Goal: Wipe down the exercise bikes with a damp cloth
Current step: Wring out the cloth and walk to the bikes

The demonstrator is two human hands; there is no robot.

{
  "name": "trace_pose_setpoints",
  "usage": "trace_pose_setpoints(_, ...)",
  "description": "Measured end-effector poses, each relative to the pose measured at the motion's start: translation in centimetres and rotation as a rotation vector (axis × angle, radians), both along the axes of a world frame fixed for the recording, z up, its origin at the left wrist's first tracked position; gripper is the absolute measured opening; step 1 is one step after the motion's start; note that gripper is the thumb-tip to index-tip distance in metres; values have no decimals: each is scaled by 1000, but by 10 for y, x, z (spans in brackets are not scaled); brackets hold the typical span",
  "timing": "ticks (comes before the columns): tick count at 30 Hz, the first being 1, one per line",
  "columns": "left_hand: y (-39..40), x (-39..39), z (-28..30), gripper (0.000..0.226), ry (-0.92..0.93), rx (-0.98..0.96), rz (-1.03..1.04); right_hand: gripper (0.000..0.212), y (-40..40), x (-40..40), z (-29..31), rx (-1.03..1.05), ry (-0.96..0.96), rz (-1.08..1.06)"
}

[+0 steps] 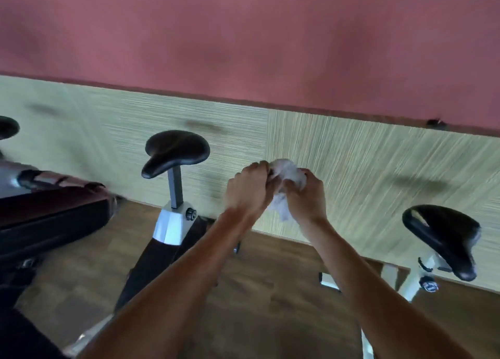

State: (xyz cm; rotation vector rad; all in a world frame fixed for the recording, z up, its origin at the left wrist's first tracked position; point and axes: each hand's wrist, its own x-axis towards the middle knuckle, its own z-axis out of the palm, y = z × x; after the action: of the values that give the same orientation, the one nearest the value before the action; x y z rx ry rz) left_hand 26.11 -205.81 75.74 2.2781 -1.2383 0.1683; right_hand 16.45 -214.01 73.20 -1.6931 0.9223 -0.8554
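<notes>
One white cloth (286, 180) was gripped, bunched, between left hand (247, 188) and right hand (304, 196). Three black saddles flanked the grip — middle saddle (176, 151) left, right saddle (443, 239) right, far-left saddle (6, 127) cut off.

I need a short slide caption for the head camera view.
Both hands, left hand and right hand, grip a bunched white cloth between two black bike saddles.

A gym room: exercise bikes stand along the wall, one black saddle (177, 151) at 9 o'clock, another saddle (443, 239) at 4 o'clock, on wood-look flooring (265, 291).
</notes>
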Motion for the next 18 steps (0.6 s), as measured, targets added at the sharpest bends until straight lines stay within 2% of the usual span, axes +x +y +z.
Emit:
trace_pose_setpoints(2, -22, 7, 1, 32, 10, 42, 75, 24, -19, 29, 7, 117, -109, 181)
trace_pose_setpoints(4, -40, 20, 3, 35, 46, 97, 99, 19, -37, 57, 16, 309, -257, 412)
trace_pose_setpoints(5, -48, 29, 5, 40, 75, 119, 74, 14, -47, 71, 22, 418, -319, 479)
trace_pose_setpoints(7, -62, 54, 10, 50, 140, 152, -36, 26, -73, 101, 25, 504, -323, 501)
trace_pose_setpoints(9, -72, 89, 12, 36, 313, 118, -183, 27, -101, 132, 23, 432, -216, 491)
trace_pose_setpoints(11, -77, 132, 17, 12, 660, -95, -144, 29, -122, 163, 19, 394, -165, 515)
trace_pose_setpoints(12, -78, 154, 20, 15, 765, -185, -85, 32, -129, 176, 20, 433, -147, 517)
trace_pose_setpoints(14, -78, 189, 24, 16, 778, -258, 22, 32, -140, 199, 23, 518, -182, 509)
trace_pose_setpoints(18, -87, 228, 27, 33, 899, -110, -65, 41, -157, 251, 30, 447, -361, 631)
